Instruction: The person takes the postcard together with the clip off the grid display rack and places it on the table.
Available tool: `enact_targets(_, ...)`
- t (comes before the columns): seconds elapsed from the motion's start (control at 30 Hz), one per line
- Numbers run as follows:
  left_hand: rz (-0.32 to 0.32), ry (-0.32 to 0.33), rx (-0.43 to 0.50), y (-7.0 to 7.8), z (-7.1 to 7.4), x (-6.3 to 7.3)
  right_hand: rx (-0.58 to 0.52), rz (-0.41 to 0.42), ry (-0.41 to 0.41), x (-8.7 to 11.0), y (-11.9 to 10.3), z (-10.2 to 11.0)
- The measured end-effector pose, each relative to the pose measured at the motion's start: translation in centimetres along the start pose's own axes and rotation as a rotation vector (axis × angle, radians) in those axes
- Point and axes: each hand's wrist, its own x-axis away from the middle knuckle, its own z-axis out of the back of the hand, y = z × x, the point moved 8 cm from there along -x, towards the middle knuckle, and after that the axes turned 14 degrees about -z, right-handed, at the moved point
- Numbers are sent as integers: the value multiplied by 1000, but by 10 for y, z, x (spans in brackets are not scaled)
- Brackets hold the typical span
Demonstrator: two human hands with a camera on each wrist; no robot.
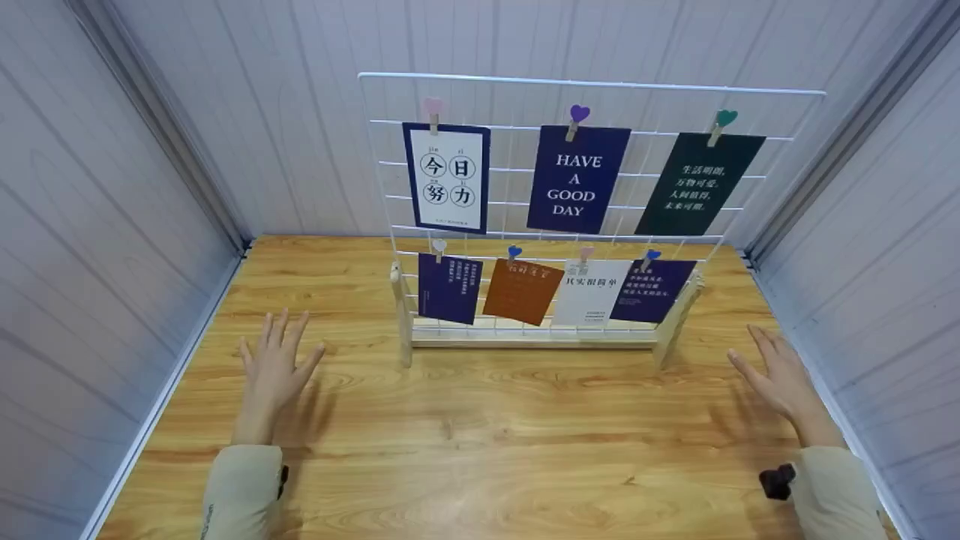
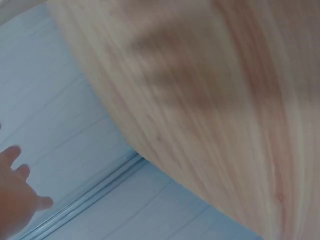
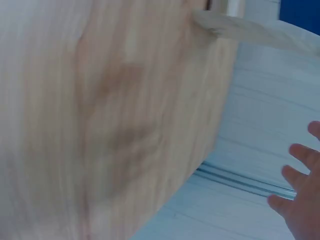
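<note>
A white wire grid rack (image 1: 637, 85) stands on wooden feet at the back of the table. On its upper row hang three cards: a white one with a blue border (image 1: 448, 217), a dark blue "HAVE A GOOD DAY" card (image 1: 577, 180) and a dark green card (image 1: 697, 187). Heart-topped clips such as the purple one (image 1: 579, 113) pin them. Smaller cards, among them an orange card (image 1: 523, 292), hang below. My left hand (image 1: 274, 367), fingers spread, is over the table left of the rack, holding nothing. To the right, my right hand (image 1: 780, 379) also has spread fingers and holds nothing.
The wood-grain table (image 1: 480, 450) runs between pale panelled walls at the left (image 1: 90, 262), right and back. A wooden foot (image 3: 250, 31) of the rack shows in the right wrist view. Each sleeve has a small black device (image 1: 777, 481) at the cuff.
</note>
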Motion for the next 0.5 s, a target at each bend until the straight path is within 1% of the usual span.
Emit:
enact_targets(0.1,5,53,171,9,8,-7,-90,-6,-19,2,-12,9)
enact_targets(0.17,15,81,289,16,13,-13,-130,-11,-28,4,-20,15)
enact_targets(0.23,24,113,388,24,18,-18,-168,3,-15,6,-30,21)
enact_targets(0.27,24,132,427,28,21,-21,-194,12,-9,8,-34,24)
enact_targets(0.33,25,168,476,36,27,-26,-243,34,8,11,-44,30)
enact_targets(0.5,17,247,596,56,40,-37,-320,72,71,18,-66,43)
